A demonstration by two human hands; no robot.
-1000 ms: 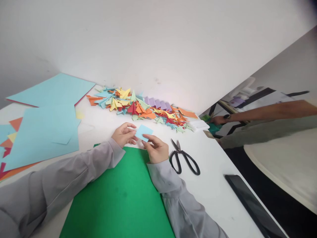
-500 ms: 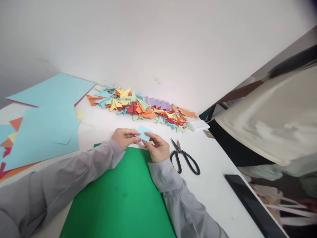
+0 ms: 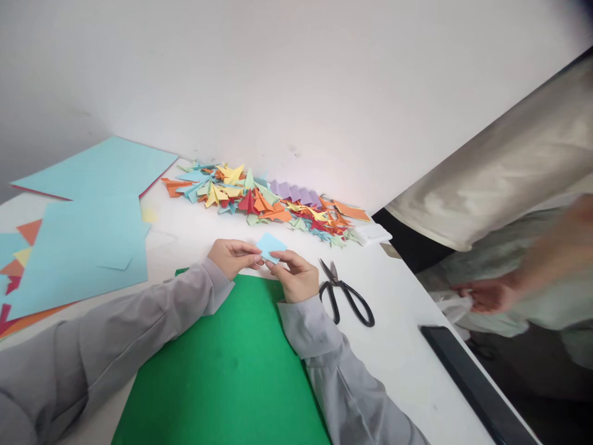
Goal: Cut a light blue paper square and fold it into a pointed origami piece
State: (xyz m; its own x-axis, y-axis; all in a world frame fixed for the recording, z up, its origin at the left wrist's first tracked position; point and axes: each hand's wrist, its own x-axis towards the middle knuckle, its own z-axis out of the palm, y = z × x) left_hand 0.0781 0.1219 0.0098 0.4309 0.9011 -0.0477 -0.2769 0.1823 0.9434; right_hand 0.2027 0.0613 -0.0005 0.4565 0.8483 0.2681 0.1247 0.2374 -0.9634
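Note:
Between my hands is a small piece of light blue paper (image 3: 271, 245), raised just past the far edge of a green sheet (image 3: 227, 364). My left hand (image 3: 235, 258) pinches its left side with thumb and fingers. At its lower right, my right hand (image 3: 296, 275) grips it the same way. Black-handled scissors (image 3: 341, 290) lie with blades slightly apart to the right of my right hand. Beyond both hands, a heap of folded paper planes (image 3: 254, 201) in several colours stretches along the wall.
Large light blue sheets (image 3: 88, 247) cover the left of the white table (image 3: 398, 352), with coloured scraps (image 3: 30, 232) beside them. A dark flat object (image 3: 472, 380) lies along the right edge. Past that edge stands another person (image 3: 523, 266), one hand blurred.
The blue paper has tilted a little and shows more of its face; both my hands keep hold of it. At the right, the other person has shifted and an arm has come into view.

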